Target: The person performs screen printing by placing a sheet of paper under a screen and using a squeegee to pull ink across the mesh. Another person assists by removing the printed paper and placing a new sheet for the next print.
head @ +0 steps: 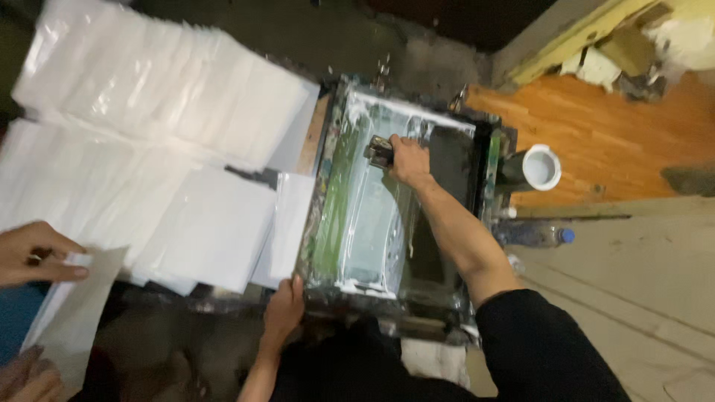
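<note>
A screen-printing frame smeared with white and green ink lies in front of me. My right hand is stretched out over the far part of the mesh and grips a squeegee by its dark handle. My left hand holds the frame's near left corner, fingers curled over the edge. White ink is pooled along the near and far edges of the mesh.
Stacks of white plastic-wrapped sheets fill the table to the left. Another person's hand at the far left holds a white sheet. A white cup and a bottle stand right of the frame, by a wooden surface.
</note>
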